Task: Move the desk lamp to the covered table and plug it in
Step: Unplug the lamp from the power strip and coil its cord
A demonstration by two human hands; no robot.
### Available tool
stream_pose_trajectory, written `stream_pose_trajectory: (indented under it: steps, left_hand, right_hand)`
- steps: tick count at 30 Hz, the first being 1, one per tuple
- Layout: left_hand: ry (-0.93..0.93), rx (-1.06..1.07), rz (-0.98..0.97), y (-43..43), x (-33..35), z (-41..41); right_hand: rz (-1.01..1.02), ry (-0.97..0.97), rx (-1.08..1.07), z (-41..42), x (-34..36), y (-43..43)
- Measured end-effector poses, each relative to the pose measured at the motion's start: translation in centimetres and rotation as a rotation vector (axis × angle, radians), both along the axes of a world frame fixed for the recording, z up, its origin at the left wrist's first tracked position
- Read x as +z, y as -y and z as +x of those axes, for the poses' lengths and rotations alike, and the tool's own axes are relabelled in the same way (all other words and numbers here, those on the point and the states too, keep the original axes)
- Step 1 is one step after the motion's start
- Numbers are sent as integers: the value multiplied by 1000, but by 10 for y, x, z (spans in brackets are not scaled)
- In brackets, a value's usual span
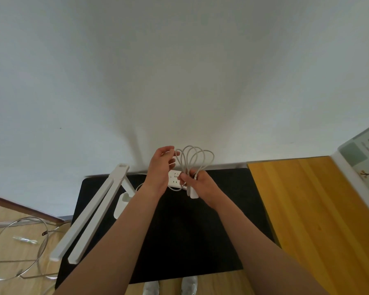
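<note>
The white desk lamp [89,213] stands on the black-covered table [200,241], at its left side, with two long bars reaching toward me. My right hand [197,184] grips the lamp's coiled white cord [195,160] and its white plug block [193,193] above the table's far middle. My left hand [161,167] is just left of the coil, fingers curled around one loop of the cord near the top. A white power strip [174,177] lies flat on the table at the wall, partly hidden behind both hands.
A yellow wooden tabletop [317,220] adjoins the black table on the right. Beyond it lies a green patterned surface [366,154]. A clear chair with a metal wire frame [17,250] stands on the wood floor at the left. A white wall rises behind.
</note>
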State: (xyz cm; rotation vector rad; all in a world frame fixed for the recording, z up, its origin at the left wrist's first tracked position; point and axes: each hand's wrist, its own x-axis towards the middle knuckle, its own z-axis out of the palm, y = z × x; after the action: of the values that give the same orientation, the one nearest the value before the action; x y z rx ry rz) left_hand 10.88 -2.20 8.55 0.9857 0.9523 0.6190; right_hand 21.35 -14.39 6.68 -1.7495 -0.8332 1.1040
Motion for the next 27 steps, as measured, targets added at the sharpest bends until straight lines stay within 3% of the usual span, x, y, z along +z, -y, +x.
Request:
stream_pose_trajectory:
  steps: [4,6,10,15,18,21,27]
  left_hand:
    - [-253,-28,175,7,-22,-11]
    - [-412,27,163,13,-42,-20]
    - [-581,11,-273,23,-67,-34]
    - [-125,70,-622,32,-88,-44]
    - [-37,105,-688,33,-92,-45]
    - [-91,85,-634,38,-97,-44]
    - [-325,-45,-283,63,-111,-53]
  right_hand:
    - [110,-92,-44,5,14,-2]
    - [177,-139,-32,8,23,-3]
    - [228,-232,-18,12,32,-2]
    - [206,-418,-46,12,23,9]
    - [183,-469,-106,12,11,16]
    - [100,-425,-167,13,-2,22]
    - [-194,-183,-194,11,-30,20]
